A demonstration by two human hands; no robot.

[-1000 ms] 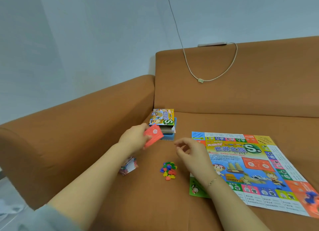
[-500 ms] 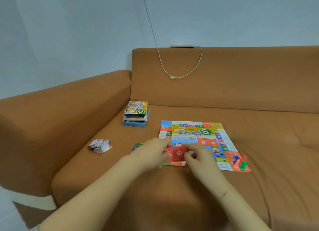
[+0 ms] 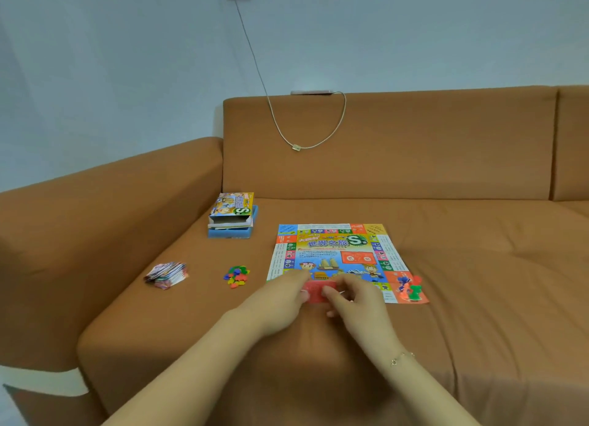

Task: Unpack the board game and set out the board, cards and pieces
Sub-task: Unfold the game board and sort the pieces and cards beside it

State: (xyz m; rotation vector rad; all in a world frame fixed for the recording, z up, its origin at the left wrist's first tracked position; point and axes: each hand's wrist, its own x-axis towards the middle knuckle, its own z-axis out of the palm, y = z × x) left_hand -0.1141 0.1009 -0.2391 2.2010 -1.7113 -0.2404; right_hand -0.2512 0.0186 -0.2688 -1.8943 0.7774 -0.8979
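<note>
The colourful paper game board lies flat on the sofa seat. At its near edge my left hand and my right hand both pinch a small red stack of cards between them. Red, blue and green pawns stand on the board's near right corner. A heap of small coloured tokens sits left of the board. Further left lies a fanned pile of play money. The open game box stands by the armrest.
The brown sofa has a high armrest on the left and a backrest behind. A white cable hangs over the backrest from a wall plug, with a phone on top. Bare seat stretches to the right of the board.
My left hand carried the red cards from near the box over to the board's near edge, where my right hand joined it. My view pulled back and shifted right.
</note>
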